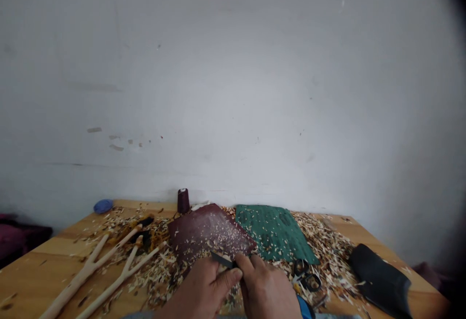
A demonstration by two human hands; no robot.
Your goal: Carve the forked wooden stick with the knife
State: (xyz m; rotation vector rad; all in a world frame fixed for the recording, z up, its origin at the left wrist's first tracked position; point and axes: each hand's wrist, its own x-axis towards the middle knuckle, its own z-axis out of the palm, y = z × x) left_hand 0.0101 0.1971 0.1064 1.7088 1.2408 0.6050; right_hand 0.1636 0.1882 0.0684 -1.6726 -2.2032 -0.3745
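Observation:
My left hand [204, 287] and my right hand [267, 290] meet at the near edge of the wooden table [43, 270], fingers closed. A small dark knife blade [223, 260] sticks out up and left from between them; my right hand grips its handle and my left thumb presses beside the blade. Whatever my left hand holds is hidden under the fingers. Wood shavings [327, 251] lie all around.
Two peeled forked sticks [109, 265] lie to the left. A maroon leather piece [207, 234] and a green one [273, 231] lie ahead, black scissors [307, 275] to the right, a black sheath [380, 280] far right. A dark thread spool [183, 200] and a blue object [103, 206] stand by the wall.

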